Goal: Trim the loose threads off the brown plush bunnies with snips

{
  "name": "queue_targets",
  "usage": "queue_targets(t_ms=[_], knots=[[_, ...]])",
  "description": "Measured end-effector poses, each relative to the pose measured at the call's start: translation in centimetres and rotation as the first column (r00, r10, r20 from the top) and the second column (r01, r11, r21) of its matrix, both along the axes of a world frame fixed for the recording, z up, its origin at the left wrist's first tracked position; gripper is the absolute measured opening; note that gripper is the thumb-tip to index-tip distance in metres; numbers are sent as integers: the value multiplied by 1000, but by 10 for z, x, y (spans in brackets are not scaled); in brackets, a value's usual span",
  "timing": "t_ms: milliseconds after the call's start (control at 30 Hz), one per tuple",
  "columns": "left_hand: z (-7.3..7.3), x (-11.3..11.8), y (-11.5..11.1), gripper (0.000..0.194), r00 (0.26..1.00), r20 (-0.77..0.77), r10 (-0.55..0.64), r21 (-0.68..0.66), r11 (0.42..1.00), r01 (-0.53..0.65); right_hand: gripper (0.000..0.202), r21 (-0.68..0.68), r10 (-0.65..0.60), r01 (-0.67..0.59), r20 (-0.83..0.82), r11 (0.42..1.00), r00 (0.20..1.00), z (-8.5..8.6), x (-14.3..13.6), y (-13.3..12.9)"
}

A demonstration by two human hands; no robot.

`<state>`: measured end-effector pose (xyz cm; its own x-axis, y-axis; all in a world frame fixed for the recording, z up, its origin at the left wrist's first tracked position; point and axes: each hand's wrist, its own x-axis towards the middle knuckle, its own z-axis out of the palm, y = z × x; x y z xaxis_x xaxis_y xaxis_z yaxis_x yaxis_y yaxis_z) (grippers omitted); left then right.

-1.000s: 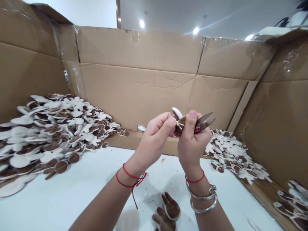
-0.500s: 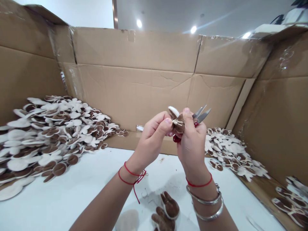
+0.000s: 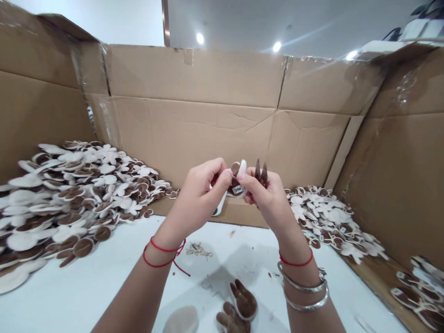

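Observation:
A small brown-and-white plush bunny piece [image 3: 235,169] with a printed label is held up between my two hands. My left hand [image 3: 197,195] is closed, its thumb and fingers pinching the left edge. From the other side my right hand [image 3: 272,199] grips the piece by thumb and fingers, near its upright white ear. Tucked in that same hand are scissors [image 3: 261,172], their two pointed blades sticking up and slightly apart; the handles are mostly hidden by the fingers. Two brown bunny pieces [image 3: 244,299] lie on the white table [image 3: 132,277] below.
A large heap of bunny pieces [image 3: 79,185] fills the left side. Another pile [image 3: 322,212], with cord bows and labels, lies right. Cardboard walls [image 3: 194,129] surround the table. Cord scraps [image 3: 199,250] and a pale oval piece [image 3: 181,319] lie on the table.
Both hands have shifted left. The bunny piece has been turned so its label shows, and the cord bow seen before is out of sight. The scissor blades now point straight up.

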<state>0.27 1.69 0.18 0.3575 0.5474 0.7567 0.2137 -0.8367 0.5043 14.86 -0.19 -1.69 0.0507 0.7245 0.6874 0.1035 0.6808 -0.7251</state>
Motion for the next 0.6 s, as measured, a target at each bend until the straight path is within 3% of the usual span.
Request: queue_targets(t_ms=[133, 300, 400, 500, 600], knots=[[-2, 3, 0, 30, 999, -22, -46, 39, 998, 47, 45, -73, 52, -53, -13, 996, 999, 0, 0, 0], [-3, 3, 2, 28, 989, -55, -135, 75, 987, 139, 41, -52, -43, 43, -11, 998, 999, -2, 0, 1], [-3, 3, 3, 30, 993, -51, -106, 51, 993, 109, 34, 34, -167, 166, 38, 986, 985, -3, 0, 1], [-5, 3, 4, 36, 995, -96, -15, 48, 999, 19, 35, 164, -365, 345, 117, 924, 924, -5, 0, 1], [-7, 3, 5, 40, 985, -170, 18, -30, 999, -23, 39, 291, -458, 397, 181, 870, 870, -6, 0, 1]])
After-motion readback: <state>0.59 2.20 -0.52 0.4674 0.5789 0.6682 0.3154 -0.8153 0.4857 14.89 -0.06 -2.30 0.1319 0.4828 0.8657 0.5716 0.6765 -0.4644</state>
